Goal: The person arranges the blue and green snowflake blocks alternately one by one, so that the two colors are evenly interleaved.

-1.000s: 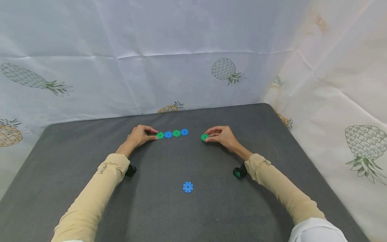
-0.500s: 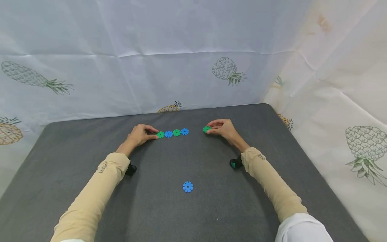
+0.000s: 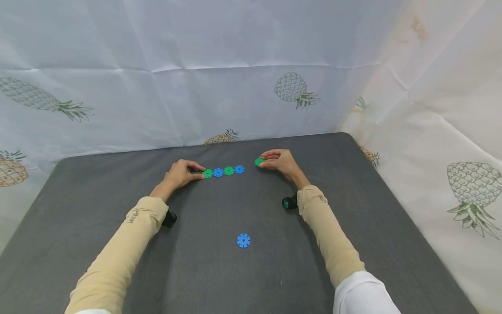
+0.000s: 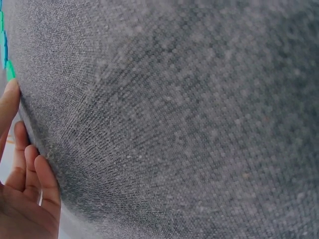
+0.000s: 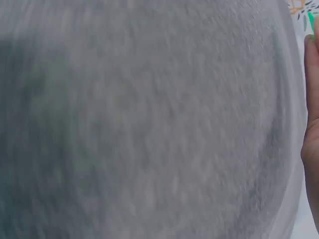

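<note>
Four-colour-free row aside, notched plastic discs in green and blue lie end to end near the table's back. My left hand (image 3: 181, 174) pinches the green disc (image 3: 208, 173) at the row's left end between thumb and fingers. To its right follow a blue disc (image 3: 218, 172), another green disc (image 3: 228, 171) and a second blue disc (image 3: 239, 169). Just right of the row, my right hand (image 3: 283, 164) pinches a separate green disc (image 3: 259, 162) by its edge. Only slivers of discs show in the wrist views, such as the left-end green disc (image 4: 11, 70).
A loose blue disc (image 3: 243, 240) lies on the dark grey table (image 3: 211, 279), nearer me. A pale curtain (image 3: 176, 100) printed with pineapples hangs behind the table's back edge and along its right side. Each wrist carries a small black camera (image 3: 289, 202).
My right hand, with its green disc, has moved farther back on the table, then left toward the row's right end. My left hand and the row have stayed in place.
</note>
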